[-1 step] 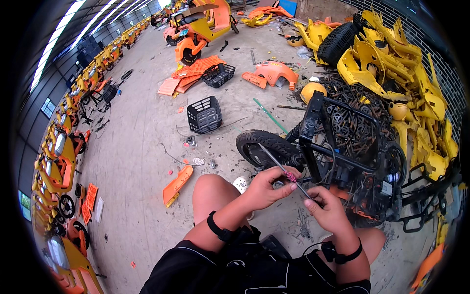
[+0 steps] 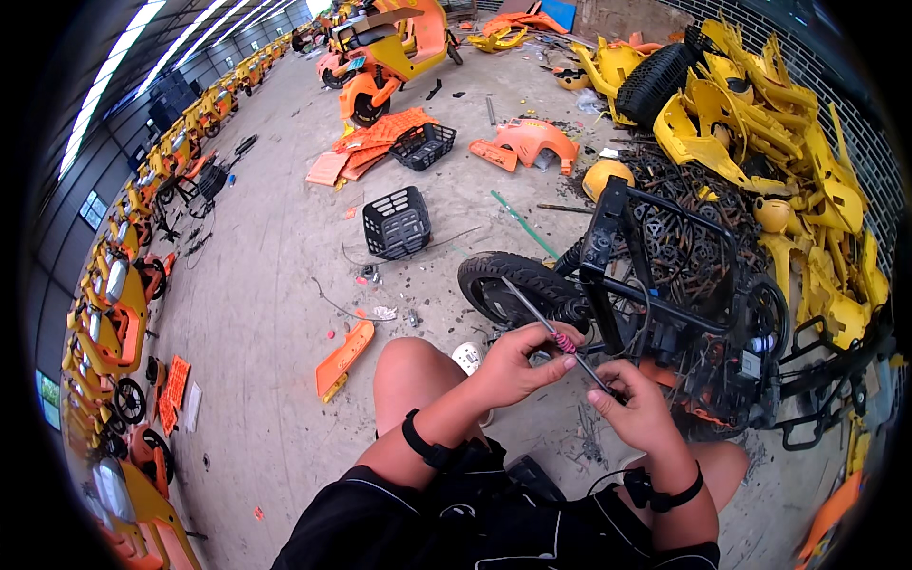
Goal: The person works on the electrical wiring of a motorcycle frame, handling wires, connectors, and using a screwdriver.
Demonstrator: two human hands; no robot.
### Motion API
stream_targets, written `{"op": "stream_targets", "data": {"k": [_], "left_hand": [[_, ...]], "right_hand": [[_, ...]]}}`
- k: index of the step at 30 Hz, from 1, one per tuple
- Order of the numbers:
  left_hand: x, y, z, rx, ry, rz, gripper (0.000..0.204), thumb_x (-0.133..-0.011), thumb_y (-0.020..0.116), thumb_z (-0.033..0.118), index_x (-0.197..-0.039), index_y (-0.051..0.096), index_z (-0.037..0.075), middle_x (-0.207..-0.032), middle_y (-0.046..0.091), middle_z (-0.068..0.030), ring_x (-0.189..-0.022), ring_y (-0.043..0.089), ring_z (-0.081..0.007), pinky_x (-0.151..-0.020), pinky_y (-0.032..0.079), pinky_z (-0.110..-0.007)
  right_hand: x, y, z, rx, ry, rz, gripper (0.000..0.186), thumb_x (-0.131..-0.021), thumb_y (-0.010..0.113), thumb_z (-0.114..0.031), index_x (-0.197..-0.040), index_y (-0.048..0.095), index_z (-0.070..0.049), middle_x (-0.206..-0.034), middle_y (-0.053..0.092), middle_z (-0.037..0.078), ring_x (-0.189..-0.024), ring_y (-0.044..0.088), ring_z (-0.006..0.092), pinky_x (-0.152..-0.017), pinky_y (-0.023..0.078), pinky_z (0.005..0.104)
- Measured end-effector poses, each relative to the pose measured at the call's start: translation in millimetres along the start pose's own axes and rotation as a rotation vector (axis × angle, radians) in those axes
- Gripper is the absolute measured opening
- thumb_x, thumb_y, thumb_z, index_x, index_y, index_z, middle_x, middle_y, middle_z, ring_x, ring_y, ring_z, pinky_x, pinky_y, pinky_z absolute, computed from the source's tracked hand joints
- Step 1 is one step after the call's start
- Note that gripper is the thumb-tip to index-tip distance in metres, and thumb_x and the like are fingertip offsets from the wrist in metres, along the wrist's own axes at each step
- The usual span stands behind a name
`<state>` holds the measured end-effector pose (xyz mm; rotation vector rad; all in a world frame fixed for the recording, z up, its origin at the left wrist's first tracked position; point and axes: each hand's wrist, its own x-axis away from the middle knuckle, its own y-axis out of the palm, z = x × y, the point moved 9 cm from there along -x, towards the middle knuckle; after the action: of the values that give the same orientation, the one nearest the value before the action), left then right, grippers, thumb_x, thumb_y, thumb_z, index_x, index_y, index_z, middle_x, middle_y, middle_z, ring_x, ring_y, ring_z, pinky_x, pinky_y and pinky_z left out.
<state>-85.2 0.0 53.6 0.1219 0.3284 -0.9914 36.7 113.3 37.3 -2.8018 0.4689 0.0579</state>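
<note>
My left hand (image 2: 522, 366) pinches a thin metal rod (image 2: 527, 302) between thumb and fingers. A bright pink coil (image 2: 564, 342), which looks like wound wire or cord, sits round the rod by the left thumb. Closed on the rod's near end is my right hand (image 2: 630, 404), with a small dark part showing between its fingers. The rod slants from upper left to lower right, its far tip in front of a black tyre (image 2: 484, 269). That wheel belongs to a stripped scooter frame (image 2: 617, 275) standing just beyond my hands.
Chains and sprockets (image 2: 679, 214) lie heaped behind the frame, beside yellow body panels (image 2: 703, 133) at right. Black baskets (image 2: 396, 223) and an orange panel (image 2: 345, 356) lie on the concrete floor (image 2: 266, 285). Parked scooters (image 2: 119, 313) line the left wall.
My right hand's thumb and fingers have shifted very slightly to the left on the rod. The left hand and the surroundings look the same.
</note>
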Motion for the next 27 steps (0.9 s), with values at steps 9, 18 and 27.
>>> {"op": "stream_targets", "data": {"k": [9,18,27], "left_hand": [[-0.3,1.2,3.6,-0.107,-0.013,-0.044,0.021,-0.086,0.068,0.009,-0.105,0.064,0.000,-0.110,0.066,-0.0112,-0.104,0.062,-0.0205,-0.089,0.049,-0.033],[1.1,0.6,1.0,-0.118,0.032,0.012,0.018,-0.086,0.067,0.011,-0.100,0.065,0.000,-0.104,0.068,-0.0118,-0.096,0.064,-0.0232,-0.084,0.050,-0.033],[1.6,3.4,-6.6,-0.128,-0.011,-0.008,0.017,-0.087,0.066,0.008,-0.102,0.063,0.000,-0.105,0.067,-0.0108,-0.098,0.063,-0.0197,-0.085,0.050,-0.032]], "right_hand": [[1.9,0.8,12.0,-0.165,0.103,-0.023,0.019,-0.088,0.065,-0.005,-0.104,0.058,0.002,-0.083,0.061,0.007,-0.067,0.059,0.0115,-0.060,0.049,0.0259],[0.6,4.7,18.8,-0.184,0.136,-0.043,0.015,-0.089,0.062,-0.002,-0.102,0.057,0.002,-0.081,0.060,0.007,-0.067,0.060,0.0115,-0.060,0.049,0.0261],[-0.5,9.7,20.8,-0.191,0.134,-0.086,0.015,-0.090,0.062,-0.004,-0.103,0.056,0.001,-0.081,0.060,0.006,-0.067,0.060,0.0111,-0.060,0.049,0.0252]]}}
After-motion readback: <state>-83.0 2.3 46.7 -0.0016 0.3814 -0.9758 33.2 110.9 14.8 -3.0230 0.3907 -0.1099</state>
